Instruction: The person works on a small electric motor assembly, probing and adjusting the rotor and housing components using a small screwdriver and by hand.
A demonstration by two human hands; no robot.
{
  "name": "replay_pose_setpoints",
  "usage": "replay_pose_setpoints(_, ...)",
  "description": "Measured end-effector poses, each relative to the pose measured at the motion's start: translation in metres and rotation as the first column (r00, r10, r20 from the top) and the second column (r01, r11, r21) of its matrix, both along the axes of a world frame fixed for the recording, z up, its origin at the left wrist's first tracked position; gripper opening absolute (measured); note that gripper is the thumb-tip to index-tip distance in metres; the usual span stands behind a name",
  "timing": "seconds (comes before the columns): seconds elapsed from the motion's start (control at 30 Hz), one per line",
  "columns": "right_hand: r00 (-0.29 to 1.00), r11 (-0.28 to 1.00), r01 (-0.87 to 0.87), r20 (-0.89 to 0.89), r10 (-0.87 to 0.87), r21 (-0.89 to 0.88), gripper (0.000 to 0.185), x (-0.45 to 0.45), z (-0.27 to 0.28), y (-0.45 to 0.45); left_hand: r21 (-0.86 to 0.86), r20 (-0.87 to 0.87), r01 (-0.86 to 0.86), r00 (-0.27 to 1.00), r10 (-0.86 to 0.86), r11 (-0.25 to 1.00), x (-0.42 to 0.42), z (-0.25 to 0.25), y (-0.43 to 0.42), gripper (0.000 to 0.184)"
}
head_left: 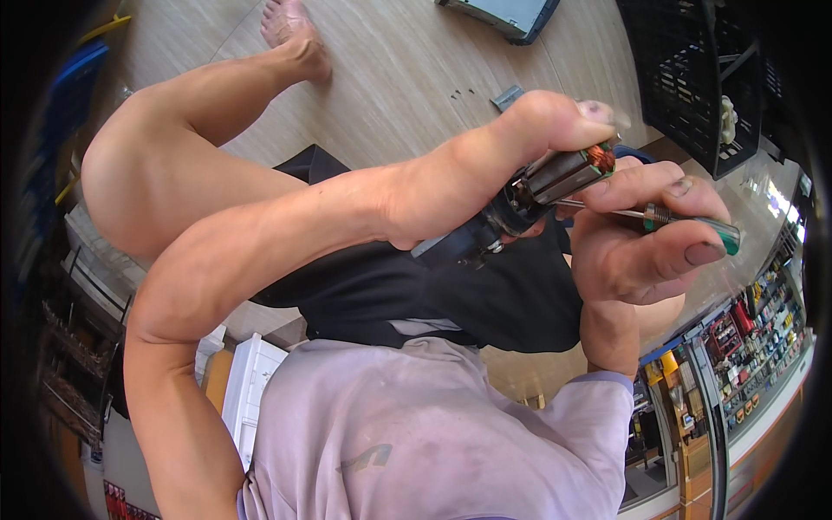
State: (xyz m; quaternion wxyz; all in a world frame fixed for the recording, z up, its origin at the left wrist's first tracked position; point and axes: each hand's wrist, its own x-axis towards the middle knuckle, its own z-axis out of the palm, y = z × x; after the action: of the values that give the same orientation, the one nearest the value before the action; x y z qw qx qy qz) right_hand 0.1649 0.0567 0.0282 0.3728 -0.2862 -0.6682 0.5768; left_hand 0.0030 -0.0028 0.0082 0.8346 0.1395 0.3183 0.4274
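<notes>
In the head view, your left hand is closed around the motor, thumb along its top, so that it sits above your lap, right of the middle of the picture. The motor is roughly cylindrical: dull grey metal with long grooves, a tuft of coppery winding at the far end, and a smooth black housing toward your wrist. Your right hand grips a screwdriver between thumb and fingers; it has a thin metal shaft and a ribbed handle with a glossy green end. The shaft points at the motor, but you can't make out whether the tip touches it, and your fingers cover part of both. Below lie your black cloth shorts and soft, creased mauve shirt. On the grain-patterned floor are a small grey piece and some dark specks too small to identify; a grey case is cut off by the top edge. The black crate has slotted sides, and you can't tell whether the pale lump there is inside or hanging on it. At lower right, shelves hold many small colourful goods, warped and indistinct near the dark rim.
</notes>
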Motion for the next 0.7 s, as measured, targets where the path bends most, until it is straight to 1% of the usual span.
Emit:
replay_pose_setpoints(0.13, 0.997, 0.996, -0.078, -0.007, 0.078, 0.032, 0.042, 0.005, -0.004, 0.002, -0.019, -0.018, -0.004, 1.000, 0.004, 1.000, 0.002, -0.003, -0.002, 0.077)
replay_pose_setpoints(0.23, 0.990, 0.987, -0.139, 0.044, 0.136, 0.082, 0.041, 0.010, -0.003, 0.004, -0.045, -0.021, -0.024, 1.000, 0.023, 0.999, 0.004, -0.002, -0.003, 0.077)
replay_pose_setpoints(0.27, 0.985, 0.982, -0.161, 0.073, 0.154, 0.101, 0.041, 0.012, -0.002, 0.004, -0.049, -0.013, 0.000, 1.000, -0.001, 0.999, 0.004, -0.003, -0.003, 0.078)
replay_pose_setpoints(0.33, 0.984, 0.982, -0.168, 0.069, 0.163, 0.085, 0.041, 0.012, -0.003, 0.004, -0.060, 0.007, 0.052, 0.999, -0.051, 0.997, 0.003, -0.005, -0.005, 0.078)
replay_pose_setpoints(0.43, 0.990, 0.990, -0.141, -0.010, 0.141, 0.013, 0.042, 0.005, -0.007, 0.003, -0.131, 0.050, 0.062, 0.997, -0.056, 0.989, 0.002, 0.000, -0.004, 0.068)
replay_pose_setpoints(0.57, 0.988, 0.989, -0.147, -0.053, 0.146, -0.022, 0.042, 0.002, -0.006, 0.005, -0.078, 0.045, 0.038, 0.998, -0.035, 0.996, 0.004, 0.001, -0.004, 0.064)
replay_pose_setpoints(0.7, 0.990, 0.990, -0.140, -0.006, 0.140, 0.007, 0.042, 0.001, -0.003, 0.005, -0.046, 0.097, 0.028, 0.995, -0.023, 0.999, 0.005, -0.002, -0.004, 0.061)
